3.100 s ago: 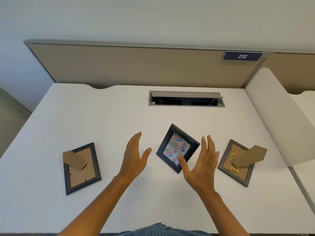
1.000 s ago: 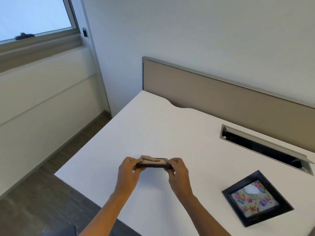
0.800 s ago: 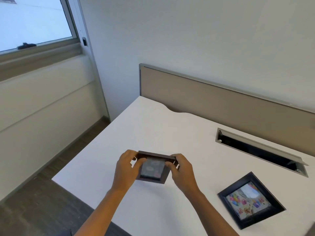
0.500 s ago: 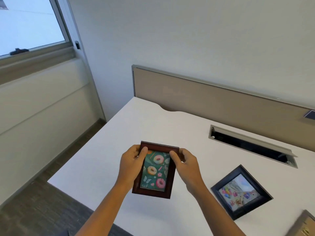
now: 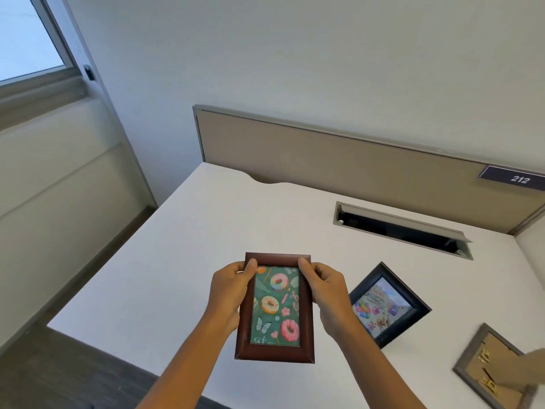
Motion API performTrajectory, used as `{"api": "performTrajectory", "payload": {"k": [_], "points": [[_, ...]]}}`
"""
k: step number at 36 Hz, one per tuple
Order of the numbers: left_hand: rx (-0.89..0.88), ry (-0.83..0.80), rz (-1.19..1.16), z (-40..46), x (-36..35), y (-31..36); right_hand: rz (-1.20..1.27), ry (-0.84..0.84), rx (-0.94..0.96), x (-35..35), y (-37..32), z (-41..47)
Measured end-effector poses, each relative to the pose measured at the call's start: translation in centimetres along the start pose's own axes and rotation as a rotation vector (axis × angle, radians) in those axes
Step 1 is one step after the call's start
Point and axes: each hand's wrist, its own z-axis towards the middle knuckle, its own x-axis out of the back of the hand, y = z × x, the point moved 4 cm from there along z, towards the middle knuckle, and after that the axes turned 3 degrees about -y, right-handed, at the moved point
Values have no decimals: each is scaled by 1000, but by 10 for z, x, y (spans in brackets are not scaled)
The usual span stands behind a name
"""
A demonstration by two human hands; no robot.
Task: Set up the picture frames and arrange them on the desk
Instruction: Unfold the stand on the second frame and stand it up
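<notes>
I hold a brown wooden picture frame [image 5: 275,308] with a green doughnut picture upright above the white desk [image 5: 182,261], picture side towards me. My left hand [image 5: 228,293] grips its left edge and my right hand [image 5: 328,293] grips its right edge, thumbs on the front near the top. To the right, a black frame [image 5: 387,305] with a colourful birthday picture lies face up on the desk, turned at an angle. At the lower right corner a grey frame [image 5: 495,370] lies face down, its cardboard stand and gold clips showing.
A tan partition panel [image 5: 339,169] with a "212" label [image 5: 517,180] closes the desk's far side. An open cable slot [image 5: 401,228] is sunk in the desk near the back. The desk's left edge drops to the floor [image 5: 59,364] beside a wall with a window.
Both hands lifted the left frame off the desk and turned it over, so its doughnut picture now faces me. In the last half second it rose slightly and my view swung right.
</notes>
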Motion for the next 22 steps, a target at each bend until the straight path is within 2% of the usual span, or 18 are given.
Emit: {"api": "performTrajectory", "payload": {"k": [6, 17, 22], "points": [[-8, -30, 9, -2, -9, -1, -52, -3, -29, 8, 1, -6], [-95, -184, -79, 4, -15, 6, -198, -158, -11, 9, -3, -21], [-147, -205, -29, 10, -16, 3, -193, -211, -53, 7, -1, -24]]}}
